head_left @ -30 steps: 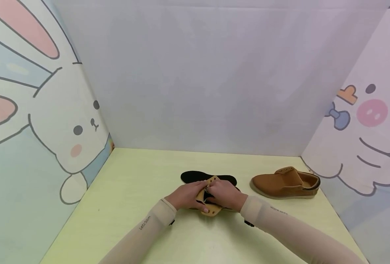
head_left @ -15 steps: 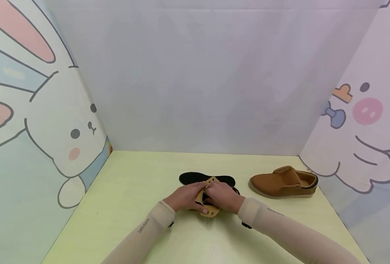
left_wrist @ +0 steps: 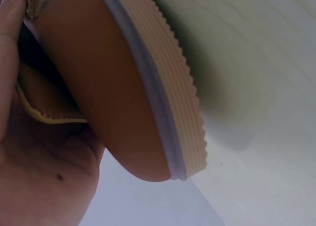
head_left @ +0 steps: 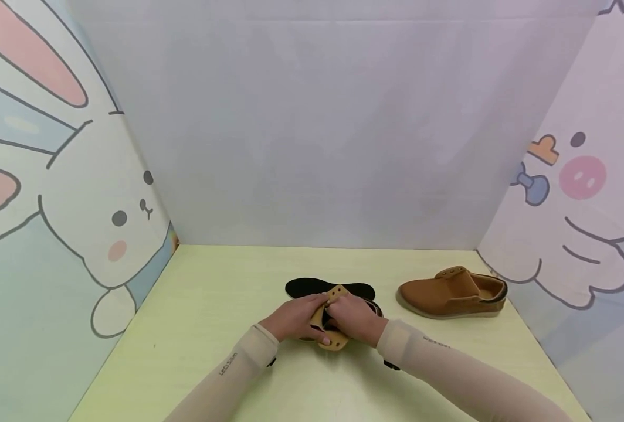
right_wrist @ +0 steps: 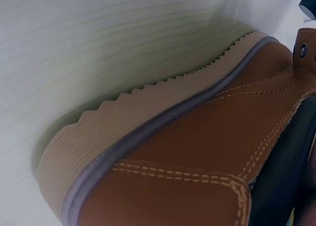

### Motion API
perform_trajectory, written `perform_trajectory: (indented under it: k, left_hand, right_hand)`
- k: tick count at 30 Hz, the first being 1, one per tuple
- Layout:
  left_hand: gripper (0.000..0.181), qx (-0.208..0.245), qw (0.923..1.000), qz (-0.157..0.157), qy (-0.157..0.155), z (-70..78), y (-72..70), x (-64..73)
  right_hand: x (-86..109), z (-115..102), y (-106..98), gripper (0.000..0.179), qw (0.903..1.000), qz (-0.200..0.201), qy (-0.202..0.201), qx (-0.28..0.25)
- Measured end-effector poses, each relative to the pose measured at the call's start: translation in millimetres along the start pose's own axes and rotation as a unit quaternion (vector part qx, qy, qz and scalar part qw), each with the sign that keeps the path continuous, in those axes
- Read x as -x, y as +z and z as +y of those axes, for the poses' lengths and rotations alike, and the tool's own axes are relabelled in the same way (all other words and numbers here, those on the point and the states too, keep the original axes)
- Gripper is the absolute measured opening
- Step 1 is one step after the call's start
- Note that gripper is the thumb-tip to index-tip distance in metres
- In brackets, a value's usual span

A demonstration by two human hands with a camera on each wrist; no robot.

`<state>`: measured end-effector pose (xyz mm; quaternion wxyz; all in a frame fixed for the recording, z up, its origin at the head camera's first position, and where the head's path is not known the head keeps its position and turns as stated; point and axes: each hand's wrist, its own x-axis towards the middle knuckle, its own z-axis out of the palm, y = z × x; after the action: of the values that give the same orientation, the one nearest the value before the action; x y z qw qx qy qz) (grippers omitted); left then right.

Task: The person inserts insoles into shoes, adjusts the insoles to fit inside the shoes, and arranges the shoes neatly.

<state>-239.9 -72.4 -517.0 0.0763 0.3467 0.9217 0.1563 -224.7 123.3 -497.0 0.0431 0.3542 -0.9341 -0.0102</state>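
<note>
Brown leather shoe (head_left: 335,340) lies on the table with its eyelet flaps spread and no laces in the holes. My left hand (head_left: 295,316) grips it around the toe end, thumb on the near flap and fingers at the far one. The right hand (head_left: 355,316) reaches into the shoe's opening from the heel side, its fingertips hidden inside; I cannot tell what they hold. The left wrist view shows the shoe's rounded toe (left_wrist: 103,73) and ridged sole; the right wrist view shows its stitched heel side (right_wrist: 192,137). Just behind lies a black insole (head_left: 305,287).
A second brown shoe (head_left: 428,296) stands to the right, toe pointing left, also without laces. The pale yellow table (head_left: 212,293) is bounded by a plain back wall (head_left: 312,146) and cartoon-printed side walls.
The head view has shifted slightly. My right hand has edged a little leftward in the shoe, showing more of the heel. The left hand keeps its hold.
</note>
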Motion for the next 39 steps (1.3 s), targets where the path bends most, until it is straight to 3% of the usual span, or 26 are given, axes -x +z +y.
perform_trajectory:
  k: [8,18,27,33,36,39]
  left_hand:
    - [0.108,0.004,1.0,0.001,0.003,-0.9,-1.4,1.1]
    - [0.108,0.004,1.0,-0.002,-0.001,2.3,2.3,0.4]
    - [0.108,-0.002,1.0,0.003,0.005,2.3,0.1,1.8]
    - [0.107,0.003,1.0,0.005,0.005,1.4,-3.1,2.5]
    - [0.107,-0.001,1.0,0.003,0.006,1.4,-3.9,2.4]
    - [0.107,-0.008,1.0,0.001,0.003,0.7,-3.6,3.2]
  right_hand:
    - [-0.2,0,-3,0.019,0.9998,-0.018,-0.001,-0.011]
    - [9.6,-4,-24,0.012,0.9954,-0.095,-0.016,0.003]
    - [11.9,-5,-23,0.014,0.9968,-0.067,-0.039,0.021]
    - [14.7,-7,-22,0.013,0.9949,-0.066,-0.014,0.075]
    - [19.3,-3,-27,0.02,0.9954,-0.069,-0.01,0.066]
    - [22.4,5,-33,0.031,0.9973,-0.068,-0.018,0.024]
